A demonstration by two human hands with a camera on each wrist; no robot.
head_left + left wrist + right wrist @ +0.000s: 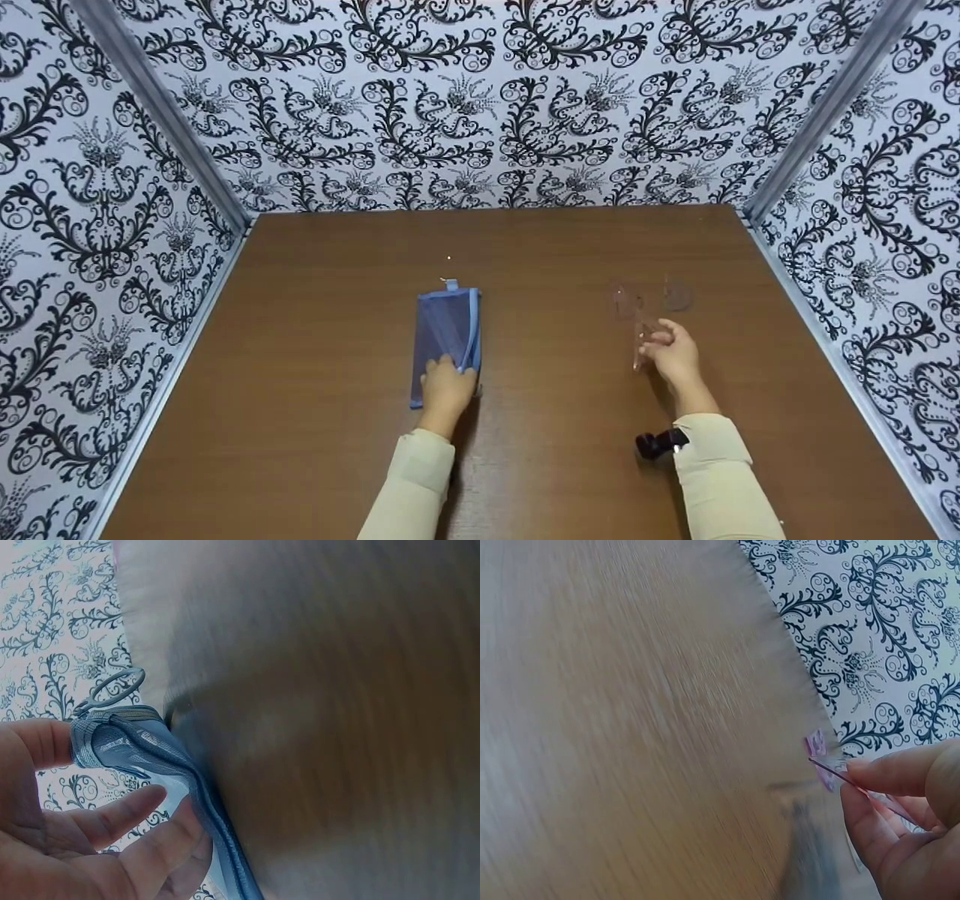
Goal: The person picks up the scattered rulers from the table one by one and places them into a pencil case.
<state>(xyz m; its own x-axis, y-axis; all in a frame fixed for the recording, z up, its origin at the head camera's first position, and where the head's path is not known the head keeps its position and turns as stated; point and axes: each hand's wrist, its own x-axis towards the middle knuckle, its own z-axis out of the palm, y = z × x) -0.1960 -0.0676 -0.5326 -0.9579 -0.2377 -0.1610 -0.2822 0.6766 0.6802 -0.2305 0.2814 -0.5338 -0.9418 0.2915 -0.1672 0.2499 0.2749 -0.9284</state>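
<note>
A blue mesh zipper pouch (pixel 442 322) lies lengthwise on the table, left of the middle. My left hand (pixel 448 386) grips its near end. In the left wrist view, the thumb is at the zipper corner and the other fingers (pixel 169 847) bend against the mesh; a ring pull (pixel 116 688) stands up there. My right hand (pixel 673 356) pinches a thin, clear, pink-tinted set square (pixel 640 349) between thumb and fingers. In the right wrist view, the set square (pixel 831 771) shows nearly edge-on.
Just beyond the right hand lie a clear pinkish flat piece (pixel 624 298) and a clear rounded piece (pixel 678 295) like a protractor. The brown wooden table (pixel 555 435) meets patterned walls (pixel 480 112) at the back and sides. A black wrist camera (pixel 656 444) sticks out from the right sleeve.
</note>
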